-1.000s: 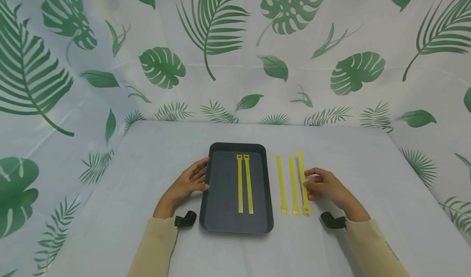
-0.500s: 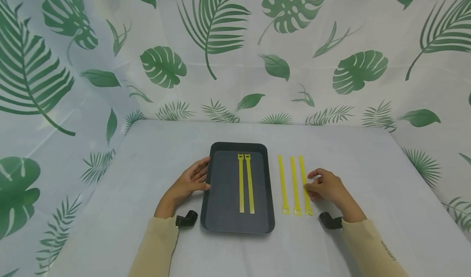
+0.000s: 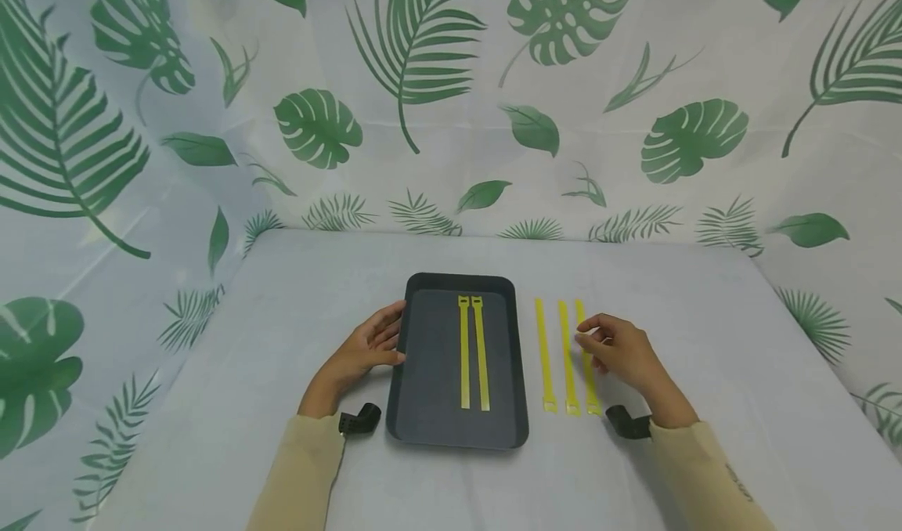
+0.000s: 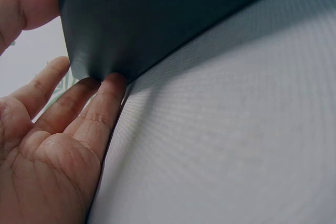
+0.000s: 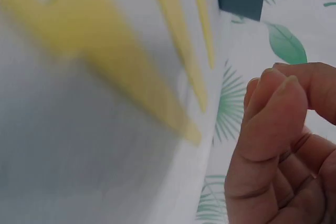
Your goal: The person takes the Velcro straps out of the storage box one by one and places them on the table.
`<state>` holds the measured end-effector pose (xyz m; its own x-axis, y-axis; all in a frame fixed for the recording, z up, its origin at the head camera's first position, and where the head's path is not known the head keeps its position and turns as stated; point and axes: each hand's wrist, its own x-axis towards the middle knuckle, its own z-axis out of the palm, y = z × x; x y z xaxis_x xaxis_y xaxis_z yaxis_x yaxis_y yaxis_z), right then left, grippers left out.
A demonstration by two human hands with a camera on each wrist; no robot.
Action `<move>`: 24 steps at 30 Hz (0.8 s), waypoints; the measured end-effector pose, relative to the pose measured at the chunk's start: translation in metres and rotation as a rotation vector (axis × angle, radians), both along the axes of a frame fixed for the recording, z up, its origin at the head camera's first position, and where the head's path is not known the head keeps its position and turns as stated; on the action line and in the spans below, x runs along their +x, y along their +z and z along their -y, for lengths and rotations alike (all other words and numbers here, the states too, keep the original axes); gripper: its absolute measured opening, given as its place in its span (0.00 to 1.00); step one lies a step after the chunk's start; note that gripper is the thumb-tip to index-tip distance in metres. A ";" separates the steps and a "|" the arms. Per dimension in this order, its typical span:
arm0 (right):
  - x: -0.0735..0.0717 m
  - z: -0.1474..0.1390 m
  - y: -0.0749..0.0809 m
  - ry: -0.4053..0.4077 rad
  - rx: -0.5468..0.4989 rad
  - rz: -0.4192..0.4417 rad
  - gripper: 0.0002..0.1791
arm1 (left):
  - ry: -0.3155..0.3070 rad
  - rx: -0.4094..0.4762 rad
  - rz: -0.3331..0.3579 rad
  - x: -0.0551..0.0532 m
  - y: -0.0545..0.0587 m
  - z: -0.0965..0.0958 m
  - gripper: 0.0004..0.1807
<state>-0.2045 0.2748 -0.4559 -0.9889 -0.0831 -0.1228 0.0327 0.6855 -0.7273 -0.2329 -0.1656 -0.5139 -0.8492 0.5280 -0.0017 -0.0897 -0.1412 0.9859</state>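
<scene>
A dark grey tray (image 3: 426,390) sits on the table, with two yellow cable ties (image 3: 464,359) lying side by side in it, slotted heads at the far end. My left hand (image 3: 359,352) rests against the tray's left side; in the left wrist view its fingertips (image 4: 111,85) touch the dark wall. Three more yellow cable ties (image 3: 546,359) lie to the right of the tray, heads at the near end. My right hand (image 3: 623,352) hovers over the rightmost tie (image 3: 589,382), hiding part of it. Its thumb and fingers are bent loosely and hold nothing.
A white cloth covers the table (image 3: 317,280). Behind and beside it hangs a white curtain (image 3: 437,171) printed with green leaves. A black camera mount (image 3: 627,421) sits at my right wrist, and another (image 3: 361,419) at my left.
My right hand has laid the rightmost cable tie on the table and let it go, then shifted slightly up and left over it. The left hand stays at the tray.
</scene>
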 end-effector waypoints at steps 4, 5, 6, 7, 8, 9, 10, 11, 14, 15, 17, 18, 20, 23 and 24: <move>-0.001 0.009 -0.001 0.043 -0.059 -0.047 0.13 | -0.005 0.002 0.000 0.000 -0.001 0.000 0.56; -0.002 0.012 -0.001 0.054 -0.072 -0.056 0.13 | -0.005 0.002 0.000 0.000 -0.001 0.000 0.56; -0.002 0.014 -0.001 0.064 -0.080 -0.064 0.12 | -0.005 0.002 0.000 0.000 -0.001 0.001 0.56; -0.003 0.016 -0.001 0.071 -0.087 -0.069 0.12 | -0.005 0.003 0.001 0.000 -0.001 0.001 0.56; -0.004 0.019 -0.001 0.078 -0.092 -0.073 0.12 | -0.004 0.001 0.000 0.000 -0.002 0.001 0.56; -0.005 0.021 -0.001 0.085 -0.099 -0.077 0.12 | -0.003 -0.001 0.000 0.000 -0.002 0.001 0.56; -0.006 0.023 -0.001 0.093 -0.102 -0.081 0.12 | -0.002 -0.002 0.000 0.000 -0.002 0.001 0.56; -0.007 0.026 -0.001 0.099 -0.107 -0.087 0.12 | -0.001 -0.004 0.001 0.000 -0.001 0.002 0.55; -0.009 0.032 0.000 0.112 -0.126 -0.097 0.12 | 0.000 -0.010 -0.002 0.000 0.000 0.002 0.55; -0.010 0.035 0.001 0.117 -0.132 -0.101 0.12 | 0.002 -0.013 -0.001 0.001 0.000 0.002 0.55; -0.012 0.039 0.003 0.125 -0.148 -0.108 0.12 | 0.005 -0.017 -0.003 0.000 0.000 0.002 0.55; -0.012 0.042 0.003 0.129 -0.156 -0.111 0.12 | 0.008 -0.021 -0.004 0.000 0.000 0.002 0.55; -0.013 0.046 0.005 0.139 -0.165 -0.115 0.13 | 0.012 -0.027 -0.002 0.000 0.000 0.002 0.55; -0.016 0.053 0.007 0.151 -0.167 -0.117 0.13 | 0.012 -0.037 -0.002 -0.001 -0.001 0.003 0.55; -0.017 0.056 0.008 0.156 -0.163 -0.117 0.13 | 0.011 -0.040 -0.002 -0.001 -0.001 0.003 0.54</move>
<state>-0.2211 0.2188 -0.4480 -0.9692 -0.2453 0.0195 -0.1554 0.5487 -0.8215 -0.2339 -0.1684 -0.5147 -0.8549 0.5183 -0.0210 -0.0865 -0.1026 0.9910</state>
